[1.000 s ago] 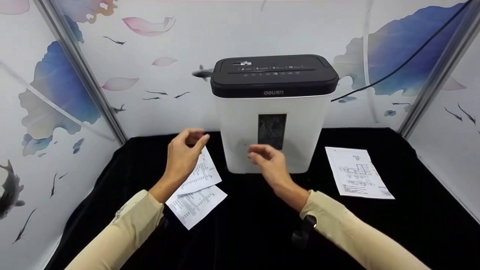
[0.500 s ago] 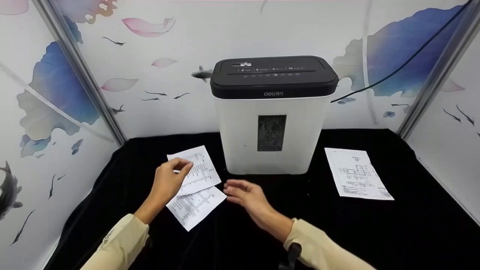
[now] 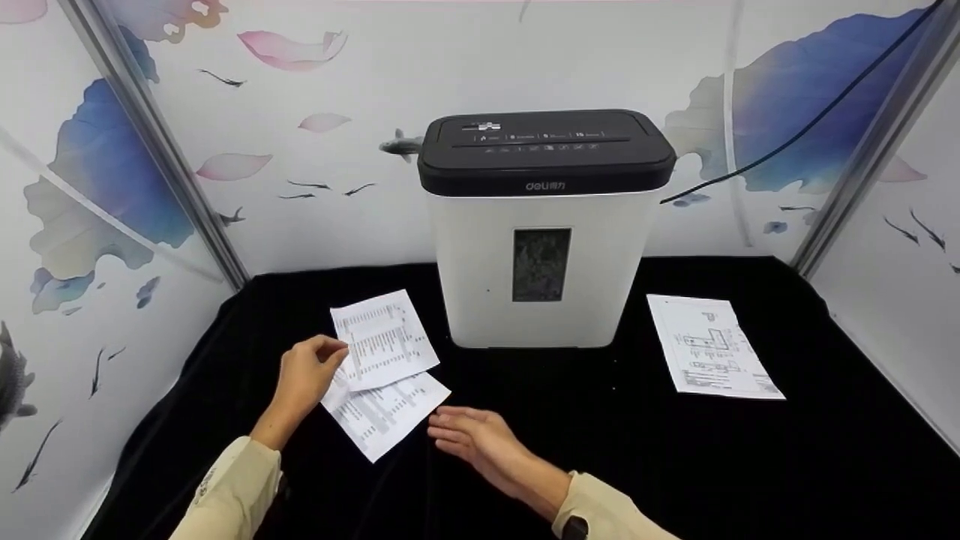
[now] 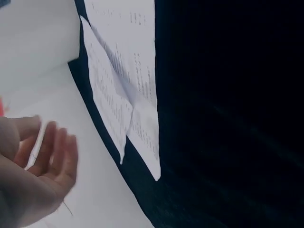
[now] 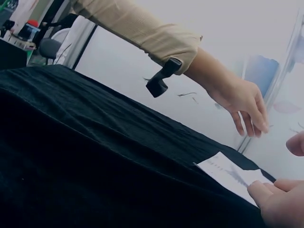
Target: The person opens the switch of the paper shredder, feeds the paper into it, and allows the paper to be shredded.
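My left hand (image 3: 307, 375) hovers over the left edge of two printed paper sheets, its fingers loosely bent with nothing between them. The upper sheet (image 3: 394, 341) partly covers the lower sheet (image 3: 394, 420), which lies at an angle on the black cloth. In the left wrist view the left hand (image 4: 42, 166) is apart from both papers. My right hand (image 3: 484, 450) is beside the lower sheet's right corner, fingers extended and holding nothing. Behind the hands stands a white paper shredder (image 3: 480, 262) with a black top and a small dark window.
A sheet with line drawings (image 3: 712, 349) lies to the right of the shredder. A black cable (image 3: 810, 139) runs from behind the shredder to the upper right. Black cloth (image 3: 562, 420) covers the table, and printed wall panels (image 3: 322, 217) enclose it.
Both hands have come down from in front of the shredder. The left has moved left over the papers' edge; the right has lowered toward the lower sheet's corner. The papers stay put.
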The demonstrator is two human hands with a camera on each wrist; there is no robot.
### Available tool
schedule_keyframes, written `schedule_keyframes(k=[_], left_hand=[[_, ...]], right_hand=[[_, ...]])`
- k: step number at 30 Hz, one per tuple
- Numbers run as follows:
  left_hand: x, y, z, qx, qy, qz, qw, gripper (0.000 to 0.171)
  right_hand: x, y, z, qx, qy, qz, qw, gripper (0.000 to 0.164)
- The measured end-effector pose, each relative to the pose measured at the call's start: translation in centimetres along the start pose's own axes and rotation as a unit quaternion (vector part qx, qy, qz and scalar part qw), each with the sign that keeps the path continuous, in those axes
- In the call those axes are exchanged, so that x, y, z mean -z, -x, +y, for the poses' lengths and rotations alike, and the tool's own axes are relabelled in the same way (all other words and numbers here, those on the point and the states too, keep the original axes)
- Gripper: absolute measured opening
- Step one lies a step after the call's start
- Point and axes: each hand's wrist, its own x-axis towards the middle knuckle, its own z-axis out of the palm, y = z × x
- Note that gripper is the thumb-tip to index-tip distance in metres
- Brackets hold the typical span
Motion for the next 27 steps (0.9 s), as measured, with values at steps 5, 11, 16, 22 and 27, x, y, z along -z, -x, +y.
schedule_keyframes(k=[5,11,16,22,27], left_hand=[[-0.2,-0.4,-1.1,0.012,-0.006,-0.003,0.9999,0.013],[-0.5,-0.9,-2.9,0.037,-0.027,-0.029,0.9986,0.022],[-0.6,-1.0,-4.3,0.049,-0.053,-0.075,0.9946,0.032],[-1.0,-1.2,-5.1,0.063,-0.065,-0.101,0.9907,0.037],[-1.0,-1.3,-5.4,0.077,-0.068,-0.101,0.9896,0.035]], right_hand=[[-0.2,0.0,0.8,-0.018,-0.016,-0.009,1.000,0.060],[-0.7,-0.4,1.8,-0.031,-0.036,-0.011,0.999,0.066],[-0.9,-0.7,2.4,-0.041,-0.041,-0.005,0.998,0.067],[-1.2,-1.1,2.7,-0.043,-0.052,0.006,0.998,0.067],[-1.4,-1.5,2.8,-0.041,-0.050,0.017,0.998,0.067]])
